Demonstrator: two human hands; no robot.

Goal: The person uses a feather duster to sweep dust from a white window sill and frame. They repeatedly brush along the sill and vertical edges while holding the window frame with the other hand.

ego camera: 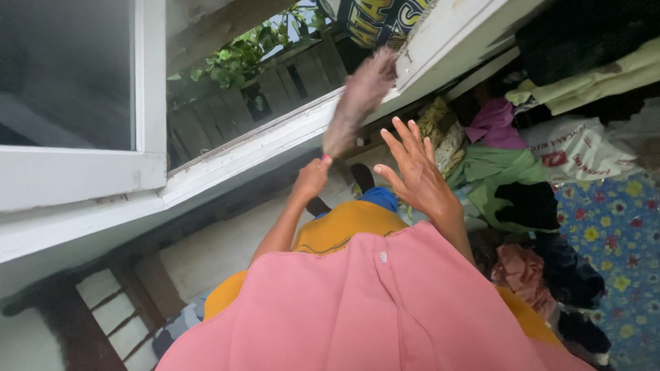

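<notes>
Left hand: left hand, at the centre of the frame, is clenched around the pink-tipped handle end of a small broom.
Right hand: right hand, just right of centre, is released, fingers spread and palm facing away, holding nothing.
Broom place: its brownish bristle head is blurred and lies up and to the right of the left hand, against the white window sill at upper centre.
Long axis: the broom runs on a slant from the left fist at lower left to the bristle tip at upper right, roughly crossing the sill line.
Nearer hand: the left hand is on the broom; the right hand is beside the handle, apart from it, below the bristles.
Surroundings: a white window frame fills the upper left; wooden fence boards and green leaves show through the opening; heaped clothes lie at the right edge; a pink garment covers the lower centre.
</notes>
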